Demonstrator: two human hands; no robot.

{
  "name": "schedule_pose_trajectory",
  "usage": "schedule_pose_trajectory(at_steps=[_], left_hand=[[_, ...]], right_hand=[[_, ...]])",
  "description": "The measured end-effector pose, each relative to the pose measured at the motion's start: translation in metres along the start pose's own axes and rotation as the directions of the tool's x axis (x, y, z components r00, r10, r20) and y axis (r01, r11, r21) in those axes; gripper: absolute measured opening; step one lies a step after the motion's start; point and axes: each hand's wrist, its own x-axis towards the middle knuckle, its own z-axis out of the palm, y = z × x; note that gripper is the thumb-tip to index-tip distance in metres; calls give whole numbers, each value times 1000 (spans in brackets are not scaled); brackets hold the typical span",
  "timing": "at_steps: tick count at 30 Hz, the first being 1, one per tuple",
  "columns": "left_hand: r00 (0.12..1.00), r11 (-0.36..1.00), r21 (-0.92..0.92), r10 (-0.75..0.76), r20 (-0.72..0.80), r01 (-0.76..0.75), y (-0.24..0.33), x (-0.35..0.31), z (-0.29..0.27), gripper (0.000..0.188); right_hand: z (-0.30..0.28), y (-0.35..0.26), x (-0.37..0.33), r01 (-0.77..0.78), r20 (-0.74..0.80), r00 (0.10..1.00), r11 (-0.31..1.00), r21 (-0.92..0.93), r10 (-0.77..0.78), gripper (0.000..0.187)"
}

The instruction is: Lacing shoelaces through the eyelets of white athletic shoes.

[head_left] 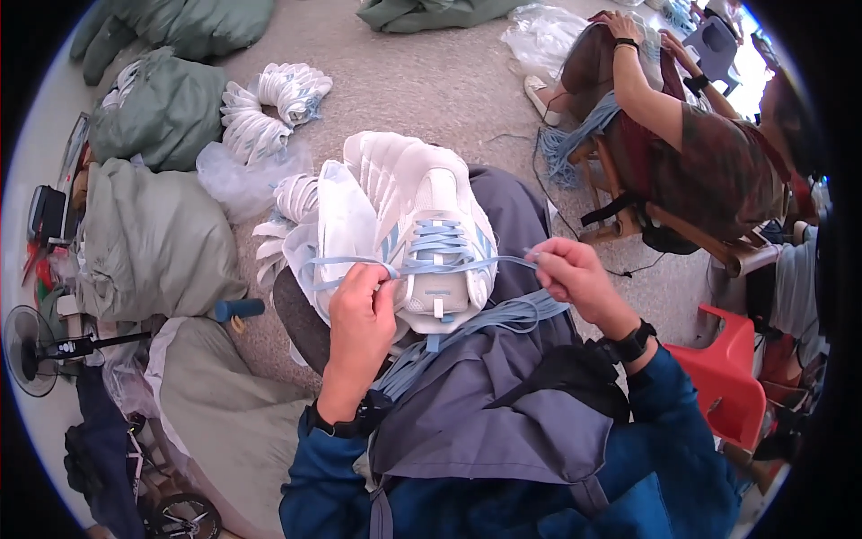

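Observation:
A white shoe upper (438, 190) with light blue trim rests on my lap, its tongue end toward me. Blue lacing criss-crosses over its front. A light blue shoelace (467, 266) runs across the upper between my hands. My left hand (364, 310) pinches it at the upper's left edge, where a loop hangs to the left. Out to the right, my right hand (575, 277) pinches the lace near its clear-looking end. More white uppers (382, 166) lie stacked against this one. A bundle of blue laces (507, 314) drapes over the grey apron (485, 395) below.
Nested white uppers (292, 92) lie on the floor ahead, beside a clear plastic bag (238, 180). Several grey-green sacks (157, 238) line the left, with a fan (34, 350). A co-worker (709, 153) sits at right; a red plastic stool (727, 373) stands nearer me.

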Motion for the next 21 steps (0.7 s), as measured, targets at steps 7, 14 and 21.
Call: schedule_pose_trajectory(at_steps=[7,14,21], left_hand=[[989,962,231,147,20,-148,7,-2,7,3],[977,988,-118,-72,202,98,33,-19,11,20],[940,973,-221,8,340,72,34,-20,46,41]], right_hand=[[44,2,19,339,111,939,830,-442,-324,13],[54,-6,19,537,205,806,541,-647,-556,11],[57,-11,24,646,393,699,290,-706,-598,7]])
